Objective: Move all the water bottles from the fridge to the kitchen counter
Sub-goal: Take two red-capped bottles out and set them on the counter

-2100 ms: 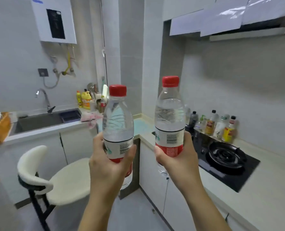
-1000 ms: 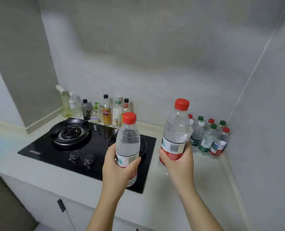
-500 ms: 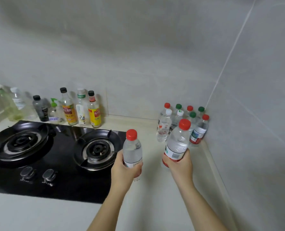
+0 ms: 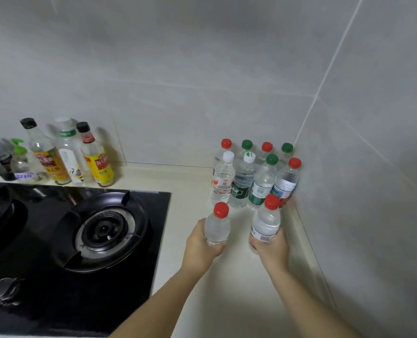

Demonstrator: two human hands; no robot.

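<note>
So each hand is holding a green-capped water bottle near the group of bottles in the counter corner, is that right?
Not quite: the caps are red, not green. The head view shows the left hand and right hand each holding a red-capped bottle near the bottle group in the counter corner.

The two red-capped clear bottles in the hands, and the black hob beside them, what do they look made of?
Red-capped clear bottle in the left hand and red-capped clear bottle in the right hand: likely thin clear plastic, since the walls are see-through and ribbed, with matte plastic-looking caps. Flat black hob: probably glossy glass, as it mirrors the condiment bottles; its burner ring looks like matte dark metal.
</note>
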